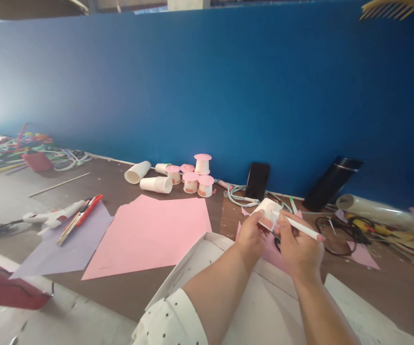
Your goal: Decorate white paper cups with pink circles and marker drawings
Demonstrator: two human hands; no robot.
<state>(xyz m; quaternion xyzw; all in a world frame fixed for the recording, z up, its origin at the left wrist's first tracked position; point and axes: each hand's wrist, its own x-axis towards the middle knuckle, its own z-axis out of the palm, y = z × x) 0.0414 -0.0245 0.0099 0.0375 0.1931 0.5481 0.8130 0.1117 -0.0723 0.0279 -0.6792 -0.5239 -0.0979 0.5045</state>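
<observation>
My left hand (253,235) is closed around a small white paper cup (268,209) that is tilted on its side and carries a pinkish patch. In my right hand (302,247) is a white marker pen (303,227) with a pink end, its other end close to the cup's side. The fingers of my right hand hide the pen's tip. Beneath both hands lie pieces of pink paper and an open white box (207,258). Behind, to the left, stand several small cups with pink paper tops (191,182), one set above the others.
Pink sheets (156,235) and a lilac sheet (73,244) lie left, with a red box cutter (80,218) and a white glue gun (53,215). Stacked paper cups (156,185) rest near the blue partition (192,86). A phone (257,181) and black bottle (331,184) lean against it.
</observation>
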